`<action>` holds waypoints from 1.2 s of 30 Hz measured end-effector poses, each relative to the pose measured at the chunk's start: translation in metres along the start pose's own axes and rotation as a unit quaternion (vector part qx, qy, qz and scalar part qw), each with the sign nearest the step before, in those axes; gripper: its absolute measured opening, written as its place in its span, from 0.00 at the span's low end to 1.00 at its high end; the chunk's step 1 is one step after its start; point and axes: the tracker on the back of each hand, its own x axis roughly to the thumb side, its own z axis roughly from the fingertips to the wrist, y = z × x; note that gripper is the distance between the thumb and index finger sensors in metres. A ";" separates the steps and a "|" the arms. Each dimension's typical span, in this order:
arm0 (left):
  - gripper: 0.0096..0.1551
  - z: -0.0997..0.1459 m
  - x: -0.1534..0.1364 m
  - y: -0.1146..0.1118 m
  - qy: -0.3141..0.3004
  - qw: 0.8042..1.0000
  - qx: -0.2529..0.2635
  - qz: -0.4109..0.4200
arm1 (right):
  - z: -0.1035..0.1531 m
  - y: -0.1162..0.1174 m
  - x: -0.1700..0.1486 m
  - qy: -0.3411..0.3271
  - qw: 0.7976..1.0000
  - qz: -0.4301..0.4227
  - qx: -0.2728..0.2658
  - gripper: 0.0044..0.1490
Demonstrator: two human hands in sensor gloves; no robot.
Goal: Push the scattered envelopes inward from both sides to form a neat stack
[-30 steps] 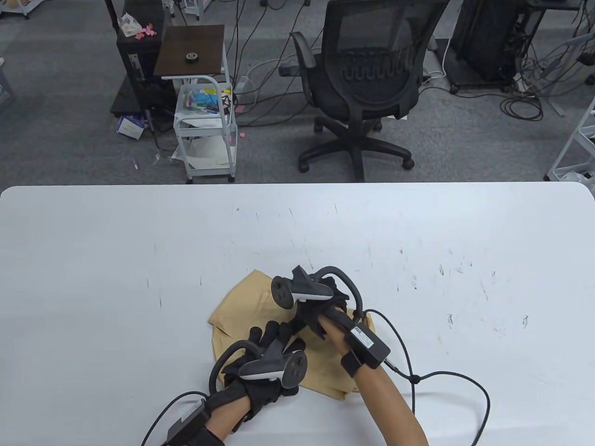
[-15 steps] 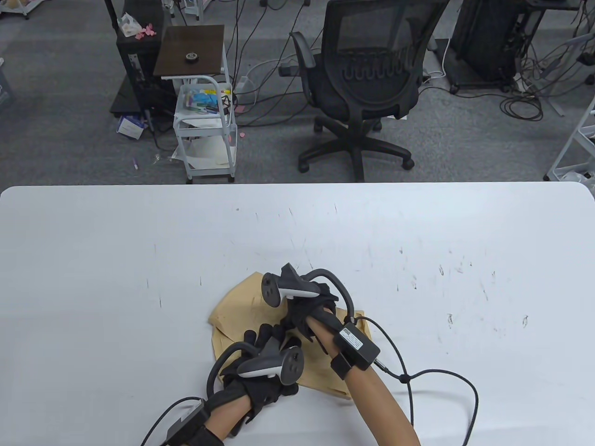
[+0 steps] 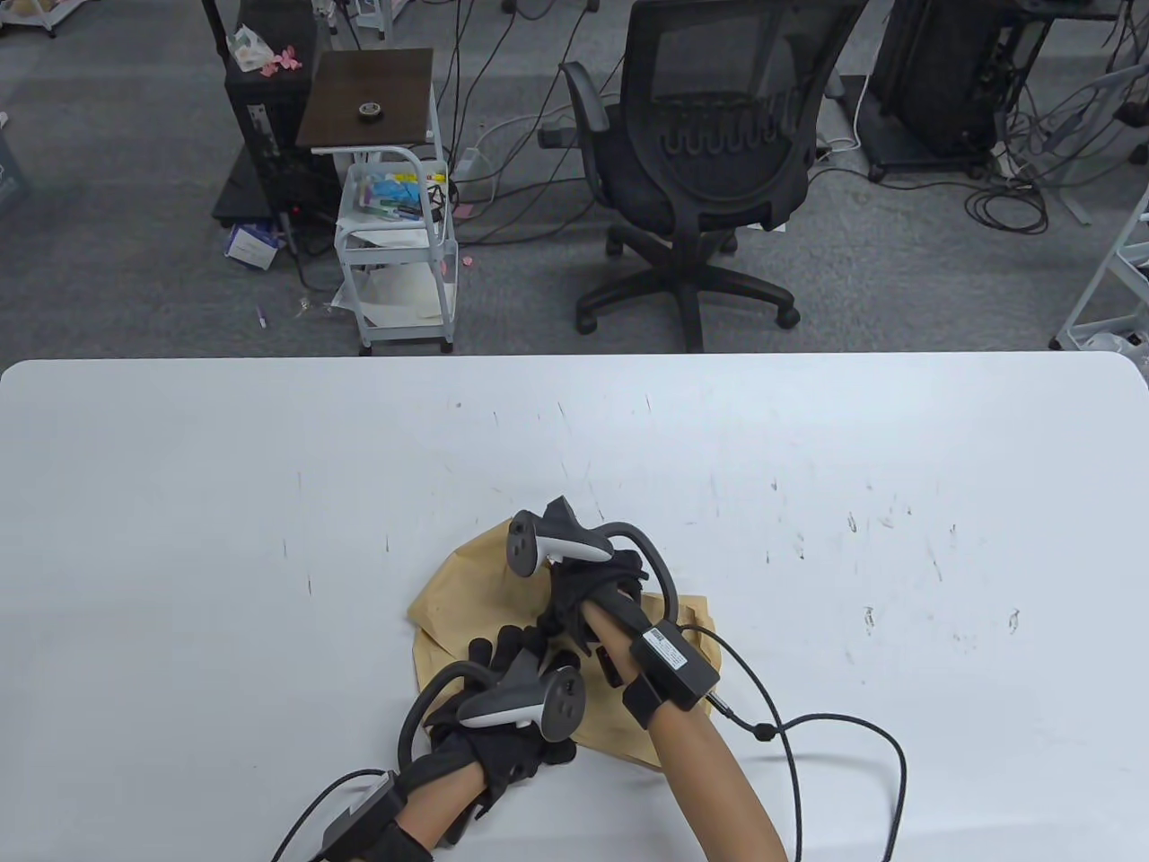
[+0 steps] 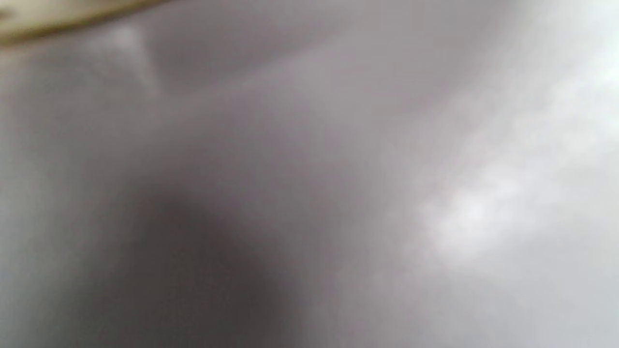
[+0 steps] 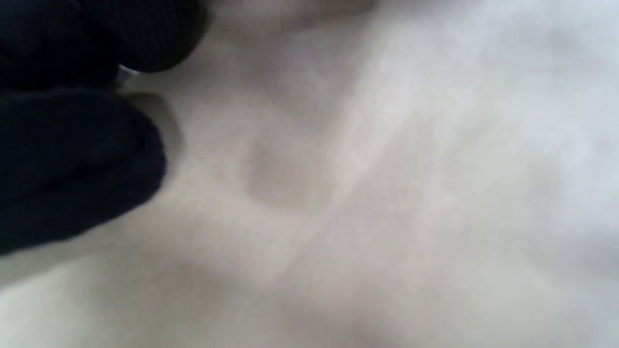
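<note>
A loose pile of tan envelopes lies fanned at skewed angles on the white table, near its front middle. My left hand rests on the pile's near left part with the fingers spread flat. My right hand lies on the pile's middle, reaching in from the right, its fingers hidden under the tracker. The left wrist view is a blur with a strip of tan envelope at the top left. The right wrist view shows black gloved fingertips close over a pale blurred surface.
A black cable trails from my right wrist across the table's front right. Beyond the far edge stand an office chair and a white cart on the carpet.
My right hand and forearm have slid left across the pile. The envelopes' right edge has shifted left with it. My left hand has barely moved.
</note>
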 end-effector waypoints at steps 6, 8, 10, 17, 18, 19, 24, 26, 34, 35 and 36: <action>0.57 0.000 0.000 -0.001 0.007 1.000 -0.001 0.005 | 0.009 -0.004 0.008 -0.026 0.997 0.050 -0.062 0.37; 0.57 0.001 0.000 -0.001 0.010 1.000 0.000 0.002 | 0.009 -0.006 0.008 -0.023 0.997 0.051 -0.056 0.41; 0.57 0.000 0.000 -0.001 0.012 1.000 0.001 0.002 | 0.008 -0.008 0.006 -0.019 0.998 0.040 -0.048 0.53; 0.56 0.000 0.001 -0.001 0.017 1.000 -0.002 0.003 | 0.005 -0.009 0.007 0.007 0.999 0.050 -0.013 0.52; 0.56 0.001 0.001 -0.001 0.018 1.000 -0.002 0.002 | 0.003 -0.008 0.006 0.004 0.999 0.034 0.003 0.49; 0.57 0.001 0.001 -0.001 0.019 1.000 -0.002 0.002 | 0.003 -0.008 0.005 0.006 1.000 0.010 0.015 0.49; 0.57 0.000 0.001 0.000 0.018 1.000 0.000 -0.003 | -0.001 -0.004 -0.010 0.010 0.995 -0.077 0.068 0.35; 0.57 0.000 0.001 0.000 0.017 1.000 0.001 -0.005 | -0.002 -0.005 -0.014 -0.003 0.992 -0.091 0.082 0.32; 0.59 0.005 0.005 0.003 0.036 0.996 0.043 -0.066 | 0.018 -0.023 -0.039 -0.064 0.991 -0.117 -0.011 0.33; 0.59 0.006 0.004 0.004 0.037 0.995 0.051 -0.082 | 0.024 -0.027 -0.044 -0.072 0.991 -0.110 -0.030 0.37; 0.60 0.007 0.006 0.006 0.034 0.993 0.063 -0.093 | 0.029 -0.030 -0.047 -0.068 0.991 -0.109 -0.046 0.40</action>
